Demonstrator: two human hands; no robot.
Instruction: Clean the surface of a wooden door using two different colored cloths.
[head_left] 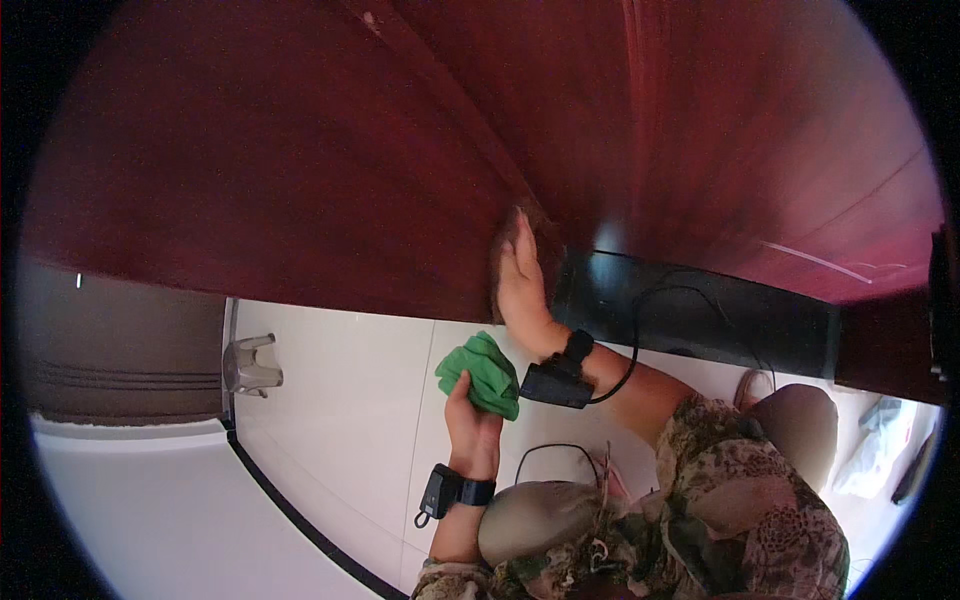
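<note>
Pale, glossy floor tiles (340, 385) spread beneath dark red wooden furniture (250, 180), whose panels sweep from 9 o'clock over 12 to 3. Nearest, from 4 to 6 o'clock, are the person's camouflage-patterned clothing (720, 460) and khaki knees (540, 515).

At 6 o'clock the left hand (473, 430) grips a crumpled green cloth (480, 370), thumb pressed on its near side; the cloth is just below the lower edge of the panel in view. A black strapped device (440, 490) sits on that wrist; any pale marks on it are too small to read.

Close to the centre, the right hand (522, 290) is open, its straightened fingers pointing to 12 o'clock and laid along the panel's edge. Its wrist carries a second black device (556, 385), toward 5 o'clock, with a black cable (632, 350) looping off toward 3.

Farther out, a black recessed panel (690, 310) lies at 3 o'clock, and a whitish plastic bag (873, 450) between 3 and 4. Between 8 and 9 stands a grey plastic stool (255, 365); beyond it, a brown panel (120, 345) at 9 and a white surface (130, 490) with black edging at 8.
</note>
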